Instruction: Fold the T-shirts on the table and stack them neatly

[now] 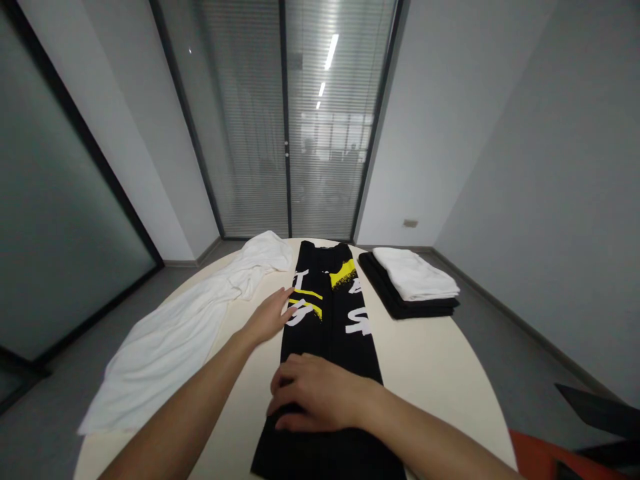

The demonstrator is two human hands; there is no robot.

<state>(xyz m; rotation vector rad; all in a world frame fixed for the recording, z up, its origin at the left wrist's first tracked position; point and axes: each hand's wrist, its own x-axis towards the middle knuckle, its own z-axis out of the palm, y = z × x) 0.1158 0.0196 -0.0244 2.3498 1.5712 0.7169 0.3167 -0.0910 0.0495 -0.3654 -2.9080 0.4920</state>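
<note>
A black T-shirt (333,340) with white lettering and yellow strokes lies in a long narrow strip, its sides folded inward and its neck end at the far side of the table. My left hand (273,315) rests at the strip's left edge, fingers stretched toward the print and touching the cloth. Nearer to me, my right hand (320,393) lies palm down across the plain lower part, its fingers loosely bent and apart. No cloth shows gripped in either hand. The right palm's underside is hidden.
On the round cream table (425,373), an unfolded white garment (170,353) spreads along the left side, over the edge. Folded white cloth (417,273) sits on folded black cloth (405,309) at right. A red chair (537,457) stands at lower right.
</note>
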